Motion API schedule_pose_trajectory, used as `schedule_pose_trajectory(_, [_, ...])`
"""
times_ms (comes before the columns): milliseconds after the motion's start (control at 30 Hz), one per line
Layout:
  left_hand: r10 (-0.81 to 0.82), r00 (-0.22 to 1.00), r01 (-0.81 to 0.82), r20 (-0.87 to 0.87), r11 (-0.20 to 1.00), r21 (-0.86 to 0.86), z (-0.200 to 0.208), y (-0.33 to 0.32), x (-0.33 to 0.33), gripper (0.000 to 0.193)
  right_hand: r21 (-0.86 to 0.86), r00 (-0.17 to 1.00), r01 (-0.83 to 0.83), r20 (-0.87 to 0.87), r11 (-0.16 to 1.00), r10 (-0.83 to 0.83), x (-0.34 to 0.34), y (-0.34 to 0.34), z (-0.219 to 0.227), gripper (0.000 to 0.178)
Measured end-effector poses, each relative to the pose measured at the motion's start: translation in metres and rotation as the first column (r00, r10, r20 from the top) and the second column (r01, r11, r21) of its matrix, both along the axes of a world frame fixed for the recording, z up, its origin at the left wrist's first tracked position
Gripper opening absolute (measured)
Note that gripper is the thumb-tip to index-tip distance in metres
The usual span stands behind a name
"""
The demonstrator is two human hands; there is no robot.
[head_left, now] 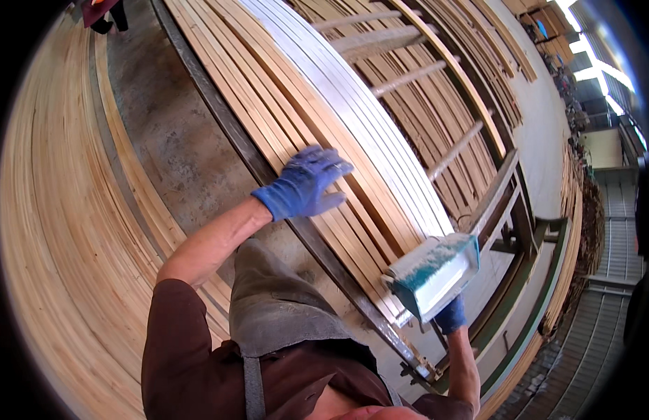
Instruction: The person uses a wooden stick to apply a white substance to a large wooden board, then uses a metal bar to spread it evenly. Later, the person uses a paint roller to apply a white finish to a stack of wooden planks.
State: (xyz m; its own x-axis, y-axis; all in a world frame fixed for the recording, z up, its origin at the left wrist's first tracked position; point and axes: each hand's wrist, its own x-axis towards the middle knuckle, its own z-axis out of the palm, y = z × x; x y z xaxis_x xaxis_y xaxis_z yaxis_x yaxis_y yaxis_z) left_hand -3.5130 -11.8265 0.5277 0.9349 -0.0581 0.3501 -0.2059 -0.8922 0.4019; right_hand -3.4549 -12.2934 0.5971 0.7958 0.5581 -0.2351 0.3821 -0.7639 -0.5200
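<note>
My left hand (307, 183), in a blue glove, lies with fingers spread on a row of bare wooden strips (268, 105). In my right hand (450, 316), also gloved in blue, is a box-shaped tool (443, 276), teal with white paint smeared over it. Most of the right fingers are hidden behind the tool. It sits across the ends of the strips, close to the white-coated strips (352, 115). These lie side by side, just beyond the bare ones.
A dark metal rail (219, 105) runs along the near side of the strips. Beyond them stands a rack with round wooden bars (408, 78) over more strips. Long boards (65, 210) are stacked at the left. Green metal framing (541, 308) stands at right. Another person (104, 14) is at the far left.
</note>
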Motion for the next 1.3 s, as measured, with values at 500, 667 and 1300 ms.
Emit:
schedule_pose_trajectory(500, [0.674, 0.738, -0.661, -0.025, 0.716, -0.224, -0.072, 0.123, -0.186, 0.041, 0.229, 0.902, -0.425, 0.033, 0.876, 0.430, 0.146, 0.641, -0.030, 0.023])
schedule_pose_trajectory(667, [0.622, 0.781, -0.617, 0.052, 0.782, -0.091, -0.055, 0.102, -0.166, 0.052, 0.408, 0.779, -0.626, 0.359, 0.664, 0.514, 0.149, 0.561, -0.052, 0.038])
schedule_pose_trajectory(1300, [0.460, 0.840, -0.472, 0.287, 0.881, -0.033, -0.057, -0.007, -0.063, 0.084, -0.131, 0.968, 0.243, 0.101, 0.961, -0.231, 0.052, -0.180, 0.028, 0.022])
